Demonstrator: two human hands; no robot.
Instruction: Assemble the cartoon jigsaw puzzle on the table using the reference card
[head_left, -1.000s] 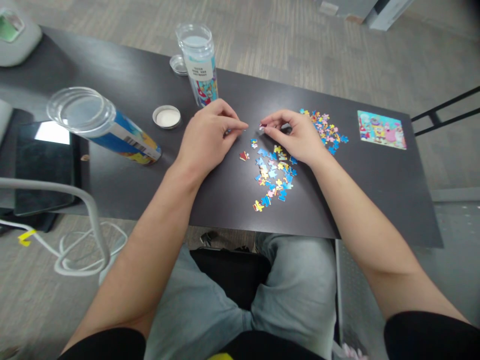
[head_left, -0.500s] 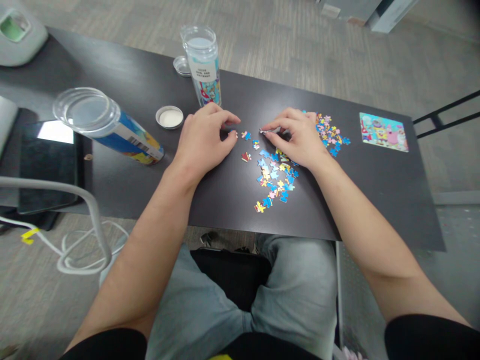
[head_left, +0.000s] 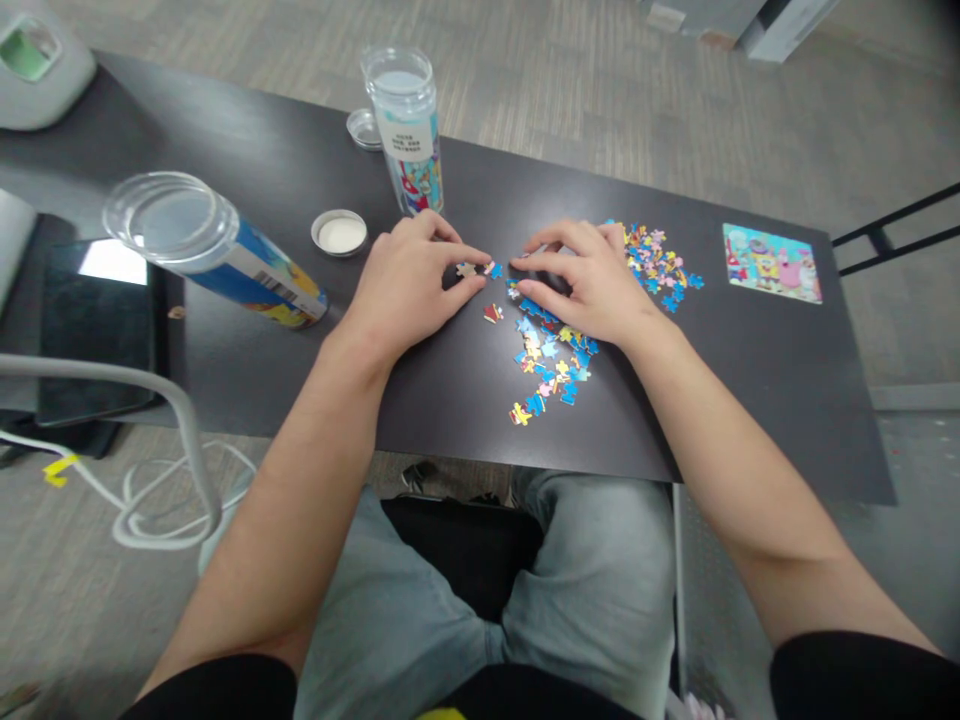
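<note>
Our left hand [head_left: 405,285]: fingers parted around pale puzzle piece [head_left: 466,270], near blue-pink piece [head_left: 495,270]. Right hand [head_left: 592,285]: grip, we cannot tell. We should align edges flat on table [head_left: 450,400].

White glare is marking flat, black, glossy panel [head_left: 97,335]; soft sheen is crossing dark-grey rectangular tabletop [head_left: 450,400]; fine detail is blurring, upper-right corner is darkening
</note>
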